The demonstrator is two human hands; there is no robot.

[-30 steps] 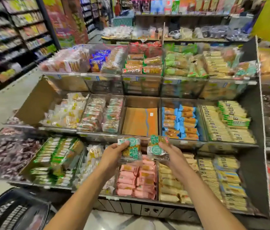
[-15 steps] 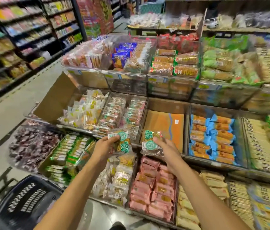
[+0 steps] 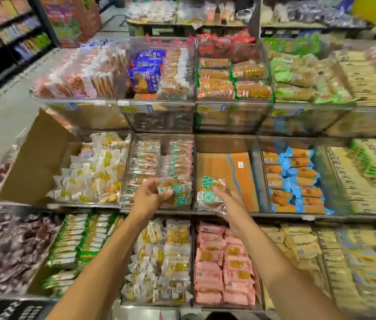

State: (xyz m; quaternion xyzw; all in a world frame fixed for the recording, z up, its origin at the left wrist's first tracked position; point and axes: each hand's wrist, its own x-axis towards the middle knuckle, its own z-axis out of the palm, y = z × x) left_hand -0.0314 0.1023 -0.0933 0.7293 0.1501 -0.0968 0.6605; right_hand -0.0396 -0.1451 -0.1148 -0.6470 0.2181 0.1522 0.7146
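So one pack (image 3: 175, 192) is pinched in the left hand (image 3: 147, 200), fingers curled round its left edge. A second pack (image 3: 209, 192) is gripped from the right by the right hand (image 3: 232, 205). Both are held just above the middle shelf (image 3: 274, 214), at its front edge, side by side, not touching.

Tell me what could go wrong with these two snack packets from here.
1. The right hand holds the right snack packet by one side above the orange cardboard in its bin; the packet may slip and drop there.
2. The left snack packet, pinched by the left hand, could land askew on the matching packets and disturb their rows.
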